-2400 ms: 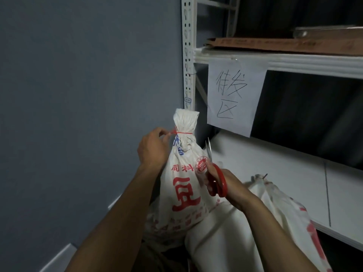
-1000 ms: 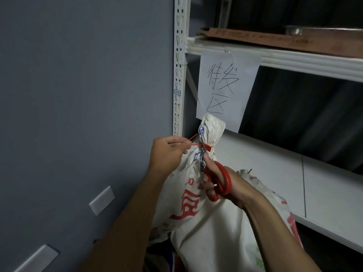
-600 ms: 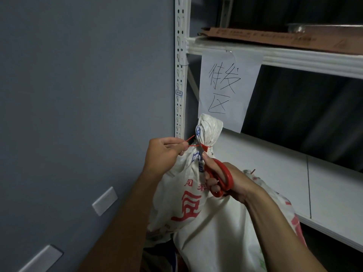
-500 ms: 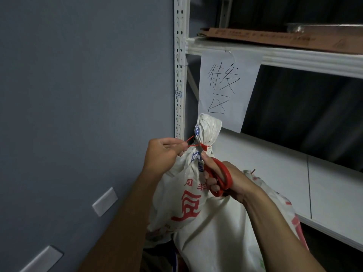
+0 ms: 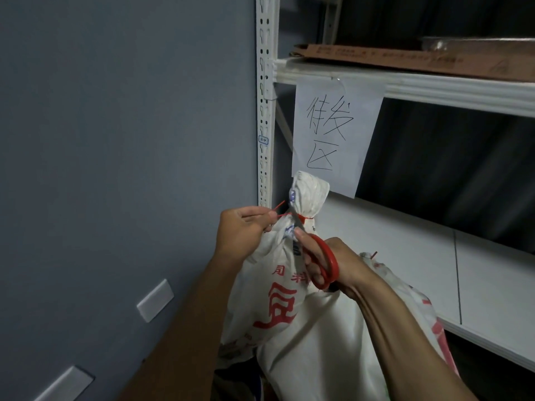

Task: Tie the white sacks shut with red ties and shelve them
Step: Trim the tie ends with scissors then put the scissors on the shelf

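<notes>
A white sack (image 5: 278, 282) with red print stands upright, its gathered neck bound by a red tie (image 5: 301, 217). My left hand (image 5: 243, 227) pinches the tie's loose tail, pulling it out to the left. My right hand (image 5: 333, 267) grips red-handled scissors (image 5: 321, 263), whose blades point up and reach the tie at the left of the sack's neck. A second white sack (image 5: 390, 311) lies behind my right arm, a short red tie end (image 5: 374, 254) sticking up from its neck.
A white metal shelf (image 5: 434, 256) runs along the right, its upright post (image 5: 265, 111) next to the grey wall. A handwritten paper sign (image 5: 333, 134) hangs from the upper shelf (image 5: 434, 88), which holds flat cardboard (image 5: 405, 57). White wall plates (image 5: 155, 299) sit low left.
The scissors have risen from the sack's body to the tie at its neck. My left hand keeps holding the tie's tail out to the left. The view swung slightly.
</notes>
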